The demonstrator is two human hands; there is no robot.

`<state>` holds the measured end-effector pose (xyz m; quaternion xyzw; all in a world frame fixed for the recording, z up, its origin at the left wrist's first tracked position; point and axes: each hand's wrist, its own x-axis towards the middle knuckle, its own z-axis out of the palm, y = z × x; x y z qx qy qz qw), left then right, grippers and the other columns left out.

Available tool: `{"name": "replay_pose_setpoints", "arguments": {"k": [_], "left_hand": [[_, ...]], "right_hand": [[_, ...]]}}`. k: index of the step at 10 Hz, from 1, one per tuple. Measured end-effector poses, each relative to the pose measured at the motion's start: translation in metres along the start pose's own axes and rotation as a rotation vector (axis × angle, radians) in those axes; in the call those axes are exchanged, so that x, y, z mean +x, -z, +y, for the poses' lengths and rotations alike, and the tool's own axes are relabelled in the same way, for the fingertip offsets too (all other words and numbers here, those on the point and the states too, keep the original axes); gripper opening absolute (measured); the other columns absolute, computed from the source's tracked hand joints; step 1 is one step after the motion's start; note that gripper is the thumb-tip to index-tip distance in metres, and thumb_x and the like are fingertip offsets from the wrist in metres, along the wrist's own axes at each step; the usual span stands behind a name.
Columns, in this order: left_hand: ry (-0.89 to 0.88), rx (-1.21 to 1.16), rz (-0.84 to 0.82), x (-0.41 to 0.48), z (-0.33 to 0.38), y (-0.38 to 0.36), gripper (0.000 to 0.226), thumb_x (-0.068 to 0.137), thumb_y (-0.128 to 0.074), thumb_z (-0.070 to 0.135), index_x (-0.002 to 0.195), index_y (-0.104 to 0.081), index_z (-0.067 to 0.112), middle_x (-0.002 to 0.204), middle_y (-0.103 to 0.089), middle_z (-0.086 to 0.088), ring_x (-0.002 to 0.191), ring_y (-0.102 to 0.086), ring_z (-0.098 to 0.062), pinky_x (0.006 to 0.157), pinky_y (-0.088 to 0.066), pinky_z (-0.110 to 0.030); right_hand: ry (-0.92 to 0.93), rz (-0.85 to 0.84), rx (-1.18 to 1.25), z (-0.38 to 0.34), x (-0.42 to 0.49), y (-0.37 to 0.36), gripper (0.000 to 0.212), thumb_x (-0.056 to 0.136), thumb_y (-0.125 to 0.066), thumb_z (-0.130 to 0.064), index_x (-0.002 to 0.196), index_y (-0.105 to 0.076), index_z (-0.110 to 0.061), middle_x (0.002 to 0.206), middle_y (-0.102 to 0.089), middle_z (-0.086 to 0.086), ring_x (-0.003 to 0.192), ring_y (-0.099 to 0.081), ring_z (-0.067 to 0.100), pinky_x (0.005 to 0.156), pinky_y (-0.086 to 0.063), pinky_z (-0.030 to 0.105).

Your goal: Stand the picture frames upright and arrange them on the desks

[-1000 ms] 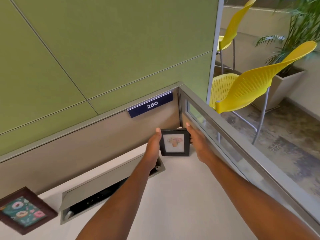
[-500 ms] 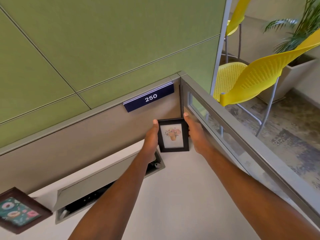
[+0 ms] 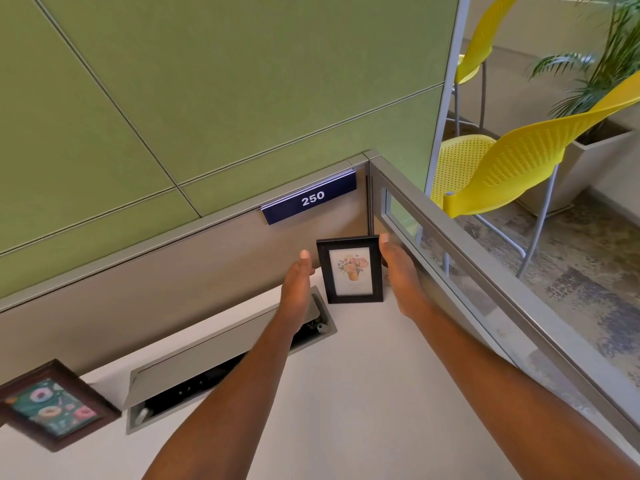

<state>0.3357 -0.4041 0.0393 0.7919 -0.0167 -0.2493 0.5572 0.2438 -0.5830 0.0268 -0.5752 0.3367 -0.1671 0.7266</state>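
A small black picture frame [image 3: 351,270] with a flower-vase print stands upright in the far right corner of the white desk [image 3: 363,393], facing me. My left hand [image 3: 297,284] is open just left of it, a narrow gap from its edge. My right hand [image 3: 398,271] lies flat against the frame's right edge with the thumb pointing up. Its fingers are hidden, so its grip is unclear. A brown picture frame [image 3: 52,407] with a doughnut print stands tilted at the desk's left edge.
An open cable tray [image 3: 221,372] with a raised grey lid runs along the desk's back, under my left forearm. A beige partition with a "250" sign [image 3: 311,199] stands behind, a glass-topped partition [image 3: 485,292] to the right. Yellow chairs [image 3: 512,168] and a potted plant [image 3: 602,64] lie beyond.
The black frame was turned from landscape to portrait and set down upright in the corner. My left hand has come off its left edge.
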Motion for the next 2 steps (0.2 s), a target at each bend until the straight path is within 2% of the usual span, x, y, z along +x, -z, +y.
{"name": "replay_pose_setpoints", "arguments": {"k": [1,2], "left_hand": [[-0.019,-0.003,0.045,-0.009,-0.010,0.017,0.073,0.108,-0.030,0.074,0.151,-0.058,0.021,0.151,-0.065,-0.006,0.143,-0.056,-0.027,0.125,-0.041,-0.056],[-0.040,-0.015,0.092,-0.019,-0.019,0.033,0.058,0.108,-0.034,0.073,0.134,-0.063,0.030,0.142,-0.069,-0.003,0.138,-0.059,-0.026,0.124,-0.043,-0.056]], "right_hand": [[0.019,0.047,-0.037,0.006,-0.015,0.002,0.041,0.101,-0.055,-0.069,0.103,-0.069,-0.031,0.085,-0.078,-0.030,0.079,-0.074,-0.012,0.052,-0.052,0.004],[0.042,0.102,-0.065,0.018,-0.028,0.005,0.042,0.097,-0.059,-0.072,0.106,-0.066,-0.032,0.093,-0.079,-0.021,0.093,-0.075,-0.003,0.067,-0.055,0.014]]}}
